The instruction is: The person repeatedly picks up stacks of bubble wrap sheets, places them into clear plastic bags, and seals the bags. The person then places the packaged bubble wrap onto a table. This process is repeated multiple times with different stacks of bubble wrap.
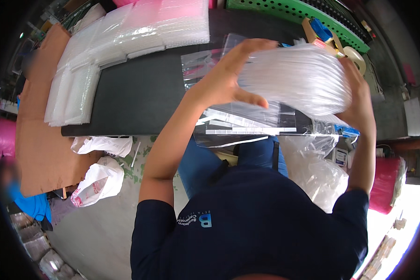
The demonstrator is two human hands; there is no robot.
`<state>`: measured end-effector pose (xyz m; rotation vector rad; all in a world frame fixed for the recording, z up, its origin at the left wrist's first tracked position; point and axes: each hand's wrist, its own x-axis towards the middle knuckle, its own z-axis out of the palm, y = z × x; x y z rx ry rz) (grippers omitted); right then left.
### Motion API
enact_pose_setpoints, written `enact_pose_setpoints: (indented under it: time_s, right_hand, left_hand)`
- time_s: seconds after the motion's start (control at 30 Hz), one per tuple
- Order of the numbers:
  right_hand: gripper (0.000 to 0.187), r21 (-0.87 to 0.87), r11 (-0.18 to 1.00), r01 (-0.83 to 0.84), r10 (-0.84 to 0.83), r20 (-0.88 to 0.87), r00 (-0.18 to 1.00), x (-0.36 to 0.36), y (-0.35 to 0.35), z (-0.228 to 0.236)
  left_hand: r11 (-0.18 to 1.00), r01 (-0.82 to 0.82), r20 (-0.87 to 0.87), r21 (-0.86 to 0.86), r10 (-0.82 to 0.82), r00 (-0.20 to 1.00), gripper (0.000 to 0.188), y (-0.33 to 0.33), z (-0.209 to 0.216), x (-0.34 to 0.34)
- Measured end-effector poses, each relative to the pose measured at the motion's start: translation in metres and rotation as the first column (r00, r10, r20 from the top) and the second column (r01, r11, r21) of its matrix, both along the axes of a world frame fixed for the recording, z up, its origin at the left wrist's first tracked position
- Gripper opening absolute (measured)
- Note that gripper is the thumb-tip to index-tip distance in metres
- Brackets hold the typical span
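We see a thick, whitish, half-transparent bundle of many thin plastic sheets between the two bare hands, above the right part of the long black bench. Its long axis goes mainly from left to right, nearly along the front edge of the bench, and the sheet edges spread like a fan, a little blurred. The left hand is at the left end, so from this grip the bundle lies to the right; the grip is wide, with thumb and fingers well apart, and we cannot tell if they touch the sheets. The right hand is the nearer one: it curves around the right end, and from it the bundle lies to the left. This grip seems to touch the edge, but we cannot tell how firmly it closes, because the sheets hide part of the fingers. Under the bundle, near the bench's front edge, we find flat clear plastic bags and narrow white strips. Well apart, at the far left, there are piles of white bubble-wrap pouches.
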<state>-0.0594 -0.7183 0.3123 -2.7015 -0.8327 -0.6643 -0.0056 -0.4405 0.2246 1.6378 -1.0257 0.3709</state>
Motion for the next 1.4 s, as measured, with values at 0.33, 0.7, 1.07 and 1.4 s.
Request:
enact_pose_setpoints:
  time_s: [0.33,0.7,1.07,1.4]
  right_hand:
    - [0.099,0.401,0.454,0.796,-0.610,-0.512,0.606,-0.188,-0.232,-0.065]
    - [0.097,0.454,0.463,0.761,-0.297,-0.729,0.616,-0.145,-0.208,-0.113]
    - [0.121,0.274,0.762,0.586,-0.013,-0.899,0.437,-0.062,-0.205,-0.145]
    - [0.106,0.304,0.909,0.285,0.276,-0.952,0.133,0.011,-0.155,-0.158]
  left_hand:
    - [0.449,-0.251,0.147,0.858,0.255,0.956,0.053,0.011,-0.234,0.004]
    - [0.829,-0.213,-0.254,0.517,0.386,0.887,0.029,-0.016,-0.203,-0.024]
    - [0.912,-0.156,-0.503,0.378,0.344,0.793,0.011,-0.004,-0.219,-0.030]
    - [0.807,-0.267,-0.154,0.527,0.399,0.904,0.029,-0.017,-0.216,-0.056]
